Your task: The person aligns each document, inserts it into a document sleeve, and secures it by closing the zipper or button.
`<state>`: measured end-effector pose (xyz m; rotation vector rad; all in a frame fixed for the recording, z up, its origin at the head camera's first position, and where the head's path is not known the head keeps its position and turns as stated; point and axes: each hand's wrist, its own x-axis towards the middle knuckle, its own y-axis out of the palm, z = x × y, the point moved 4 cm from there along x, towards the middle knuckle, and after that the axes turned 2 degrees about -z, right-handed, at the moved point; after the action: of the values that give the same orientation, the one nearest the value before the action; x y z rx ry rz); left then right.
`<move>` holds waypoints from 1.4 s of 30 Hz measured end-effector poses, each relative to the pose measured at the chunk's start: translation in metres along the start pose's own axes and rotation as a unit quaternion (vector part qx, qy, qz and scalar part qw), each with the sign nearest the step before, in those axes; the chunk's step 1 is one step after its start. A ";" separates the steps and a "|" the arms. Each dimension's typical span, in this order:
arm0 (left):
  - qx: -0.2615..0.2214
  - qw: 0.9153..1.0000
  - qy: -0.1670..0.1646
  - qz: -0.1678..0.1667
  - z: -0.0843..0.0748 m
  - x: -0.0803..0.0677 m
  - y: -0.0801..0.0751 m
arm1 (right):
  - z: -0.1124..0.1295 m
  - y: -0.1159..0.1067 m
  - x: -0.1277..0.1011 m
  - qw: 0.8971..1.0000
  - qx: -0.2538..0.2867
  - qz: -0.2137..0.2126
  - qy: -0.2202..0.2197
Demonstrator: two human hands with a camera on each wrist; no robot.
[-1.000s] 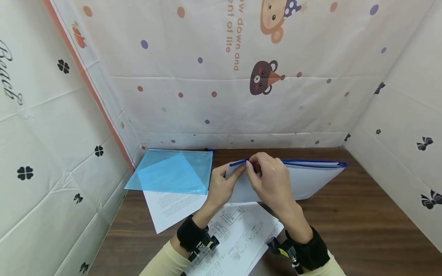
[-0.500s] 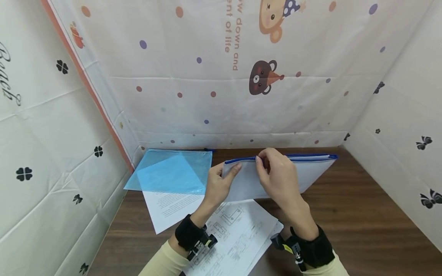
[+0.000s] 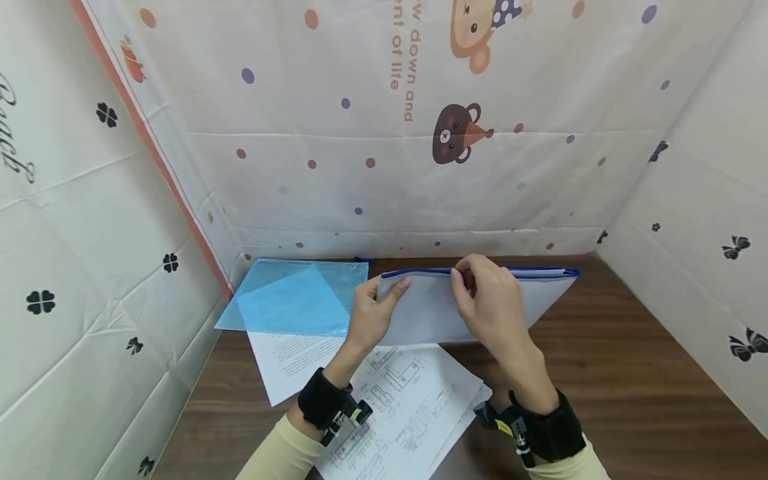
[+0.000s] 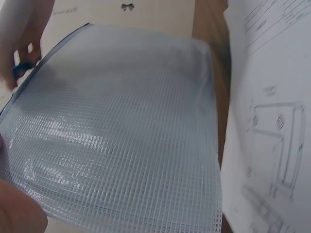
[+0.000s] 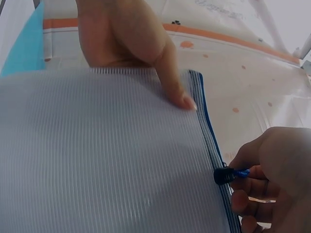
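two hands on pouch [image 3: 432, 310], held tilted above papers [image 3: 414, 407]. left hand [image 3: 369, 317] pinching its corner, right hand [image 3: 489, 303] gripping zip pull [image 5: 226, 175]. light, floppy, slick mesh; best held near zip edge.

The mesh pouch [image 3: 432, 310] looks whitish-grey, blue zip; the folder [image 3: 297, 298] is light blue.
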<state>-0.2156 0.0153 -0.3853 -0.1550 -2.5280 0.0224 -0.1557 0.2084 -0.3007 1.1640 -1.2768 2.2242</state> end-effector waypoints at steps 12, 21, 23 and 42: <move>0.008 1.000 0.001 0.009 -0.001 0.010 -0.017 | -0.003 -0.003 0.002 1.000 -0.002 -0.002 0.004; 0.000 1.000 0.000 0.029 0.001 0.016 -0.033 | -0.005 -0.005 0.002 1.000 -0.002 0.001 0.011; -0.007 1.000 0.001 0.023 0.001 0.017 -0.037 | -0.005 -0.006 0.002 1.000 -0.002 0.000 0.014; -0.007 1.000 0.017 0.017 -0.001 0.021 -0.049 | -0.008 -0.007 0.003 1.000 -0.004 0.002 0.021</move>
<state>-0.2375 -0.0313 -0.3703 -0.2023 -2.4926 0.0148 -0.1577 0.2186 -0.2965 1.1078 -1.2712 2.2315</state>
